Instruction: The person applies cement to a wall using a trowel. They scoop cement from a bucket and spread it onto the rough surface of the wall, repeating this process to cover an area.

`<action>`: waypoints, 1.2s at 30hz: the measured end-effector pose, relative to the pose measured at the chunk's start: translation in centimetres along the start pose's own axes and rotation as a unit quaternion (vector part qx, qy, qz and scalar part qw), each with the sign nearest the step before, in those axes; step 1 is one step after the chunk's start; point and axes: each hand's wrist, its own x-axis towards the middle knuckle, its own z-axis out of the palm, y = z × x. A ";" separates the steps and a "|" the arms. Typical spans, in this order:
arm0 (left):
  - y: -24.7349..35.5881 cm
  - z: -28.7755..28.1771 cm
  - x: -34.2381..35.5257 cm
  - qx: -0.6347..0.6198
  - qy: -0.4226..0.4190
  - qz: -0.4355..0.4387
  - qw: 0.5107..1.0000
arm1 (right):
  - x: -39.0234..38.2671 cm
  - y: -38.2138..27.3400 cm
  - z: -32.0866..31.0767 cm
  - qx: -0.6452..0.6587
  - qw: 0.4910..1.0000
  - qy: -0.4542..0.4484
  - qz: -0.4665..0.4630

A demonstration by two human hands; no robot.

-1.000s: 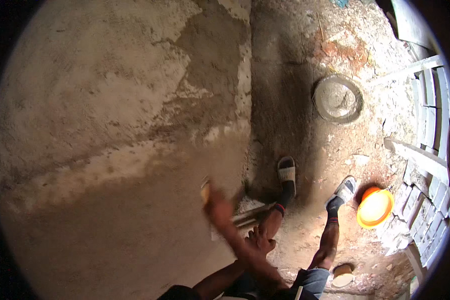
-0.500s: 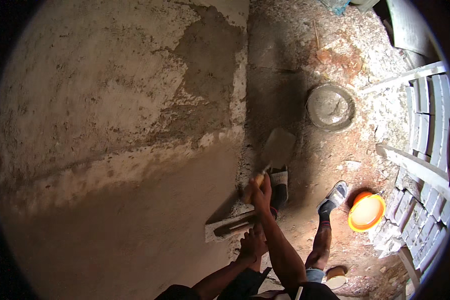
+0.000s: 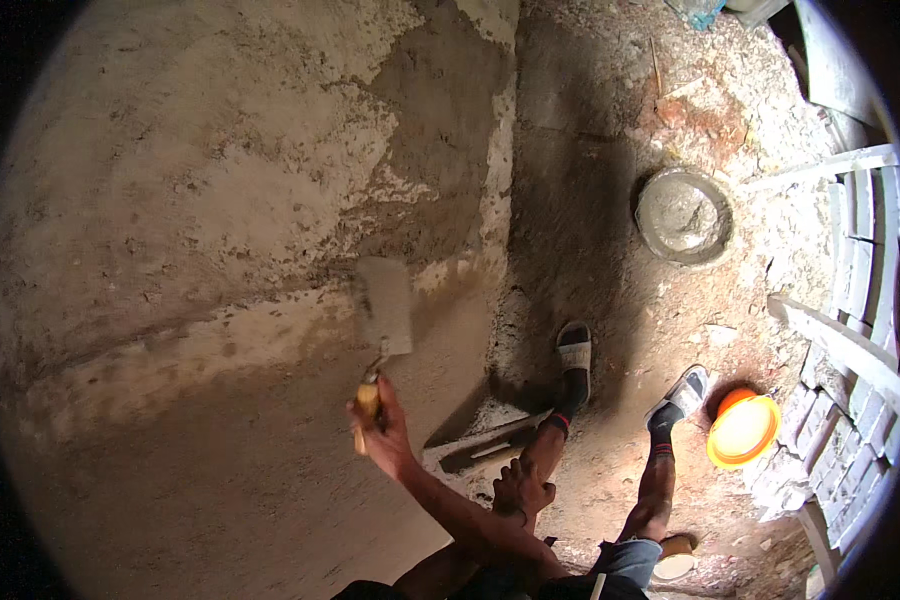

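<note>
The right hand (image 3: 385, 430) grips a trowel (image 3: 382, 310) over the wall (image 3: 170, 230), its blade too blurred to show contact, while the right forearm partly hides the left; the left hand (image 3: 522, 490) rests on a leg (image 3: 546, 446), its grip unclear. A basin (image 3: 705, 252) holds grey mix; glare obscures the orange bowl's (image 3: 713, 445) contents. Shadowed floor (image 3: 570, 230) separates wall edge and basin.
</note>
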 end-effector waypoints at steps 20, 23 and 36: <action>-3.5 8.2 1.8 0.074 0.363 0.169 0.914 | 0.9 -9.6 -11.0 -0.529 0.800 0.119 -0.257; -0.4 5.4 1.6 0.050 0.119 0.042 0.991 | -6.0 -8.7 -10.1 -0.517 0.827 -0.011 -0.223; 0.5 -2.8 0.2 -0.003 0.103 0.092 0.990 | 11.9 -41.9 -48.2 -0.896 0.375 0.228 -0.070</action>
